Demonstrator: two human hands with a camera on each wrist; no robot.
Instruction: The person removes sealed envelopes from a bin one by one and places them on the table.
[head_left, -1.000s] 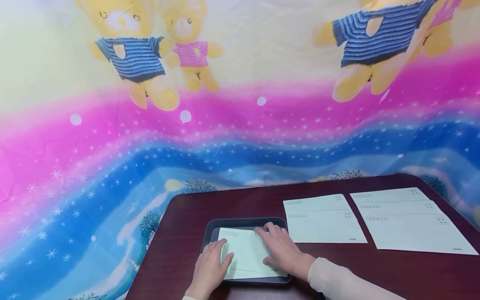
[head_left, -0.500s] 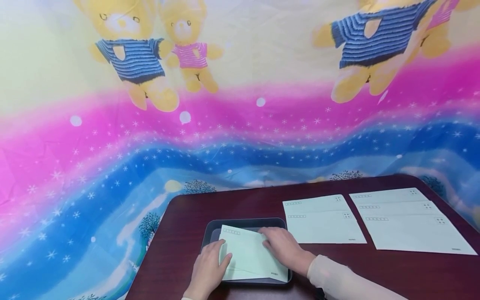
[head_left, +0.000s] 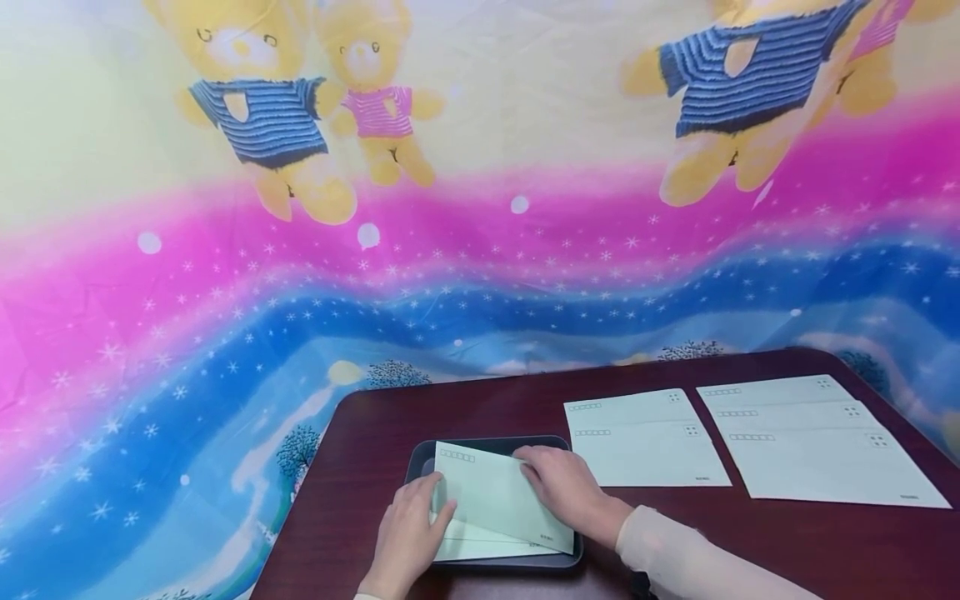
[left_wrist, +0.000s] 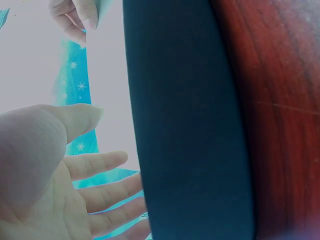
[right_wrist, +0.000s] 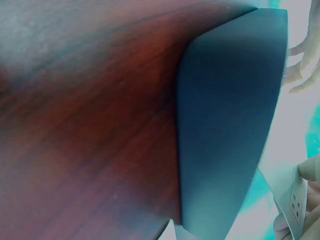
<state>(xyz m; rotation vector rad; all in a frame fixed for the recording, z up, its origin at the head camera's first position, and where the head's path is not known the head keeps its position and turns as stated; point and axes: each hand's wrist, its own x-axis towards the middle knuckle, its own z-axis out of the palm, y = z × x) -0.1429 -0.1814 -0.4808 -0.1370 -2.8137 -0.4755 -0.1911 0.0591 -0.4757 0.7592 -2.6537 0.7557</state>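
Observation:
A pale green envelope (head_left: pixel 491 496) with a row of postcode boxes is tilted over another envelope (head_left: pixel 480 547) in a dark grey tray (head_left: pixel 517 566). My right hand (head_left: pixel 570 493) pinches the upper envelope by its far right edge. In the right wrist view the thumb (right_wrist: pixel 311 169) presses on the envelope's stamp corner (right_wrist: pixel 295 202), with fingers behind it. My left hand (head_left: pixel 405 527) is at the tray's left side, thumb over the envelopes' left edge. In the left wrist view the left fingers (left_wrist: pixel 107 195) are straight and spread beside the tray's outer wall (left_wrist: pixel 190 120).
Two overlapping envelopes (head_left: pixel 648 458) lie right of the tray on the dark red table (head_left: pixel 450 408). Farther right is another fanned group of envelopes (head_left: pixel 832 471). A curtain (head_left: pixel 480 233) printed with bears hangs behind the table.
My right hand has gone from spread fingers on the top envelope to pinching its far edge. That envelope has turned and its far left corner has risen above the pile. The left hand has barely moved.

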